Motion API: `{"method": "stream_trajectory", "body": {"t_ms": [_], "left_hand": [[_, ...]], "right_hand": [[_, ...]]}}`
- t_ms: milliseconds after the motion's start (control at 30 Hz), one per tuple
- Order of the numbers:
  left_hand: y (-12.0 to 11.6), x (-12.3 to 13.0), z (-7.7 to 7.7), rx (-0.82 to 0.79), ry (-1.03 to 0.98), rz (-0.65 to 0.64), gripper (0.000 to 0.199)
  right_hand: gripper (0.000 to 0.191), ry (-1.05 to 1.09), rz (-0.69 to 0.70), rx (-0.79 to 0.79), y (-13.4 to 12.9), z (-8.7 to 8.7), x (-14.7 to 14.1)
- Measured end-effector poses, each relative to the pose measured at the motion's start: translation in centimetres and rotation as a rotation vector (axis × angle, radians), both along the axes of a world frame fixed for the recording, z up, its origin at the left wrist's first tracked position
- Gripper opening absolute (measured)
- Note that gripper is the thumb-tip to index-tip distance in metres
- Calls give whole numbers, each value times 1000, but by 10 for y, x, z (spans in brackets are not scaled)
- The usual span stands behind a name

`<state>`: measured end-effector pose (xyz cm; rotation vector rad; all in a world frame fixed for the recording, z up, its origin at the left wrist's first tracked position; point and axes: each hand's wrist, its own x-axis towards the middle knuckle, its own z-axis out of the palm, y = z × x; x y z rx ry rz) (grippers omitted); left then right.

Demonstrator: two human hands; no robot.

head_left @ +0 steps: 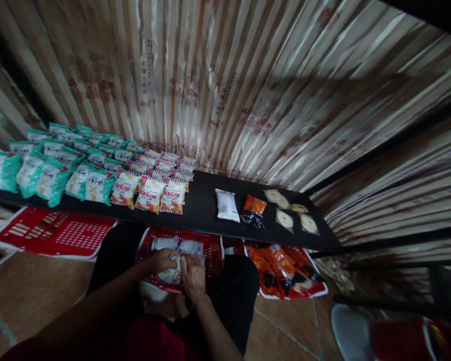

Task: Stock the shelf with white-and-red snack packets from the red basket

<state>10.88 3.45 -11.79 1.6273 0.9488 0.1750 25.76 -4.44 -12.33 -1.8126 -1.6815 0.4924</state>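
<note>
Between my knees is a red plastic basket point(217, 246) holding small snack bags. My left hand point(163, 261) is closed on the upper edge of a white and red snack bag point(170, 276) in it. From the other side, my right hand point(194, 274) grips the same bag by its right edge, partly covering it. Just beyond my hands lie two more bags, a left one point(164, 243) and a right one point(191, 246), with silvery white sides up.
A black shelf point(203, 200) crosses in front of me. It bears several teal snack bags point(49, 179), several white and orange bags point(149, 193), a lone white bag point(227, 205), an orange-black bag point(253, 210) and flat round packets point(284, 219). Red baskets point(33, 235) stand below.
</note>
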Motion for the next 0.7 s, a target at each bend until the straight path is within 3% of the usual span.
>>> {"method": "stream_trajectory", "body": {"t_ms": [167, 300, 533, 700], "left_hand": [[13, -2, 1, -88, -10, -23, 34], [19, -1, 9, -123, -54, -27, 24], [32, -1, 21, -49, -9, -55, 41], [44, 0, 35, -89, -5, -137, 52]], "right_hand": [[44, 61, 21, -106, -6, 2, 2], [40, 157, 64, -113, -10, 2, 4], [38, 225, 24, -211, -9, 9, 3], [43, 137, -36, -165, -8, 7, 1]]}}
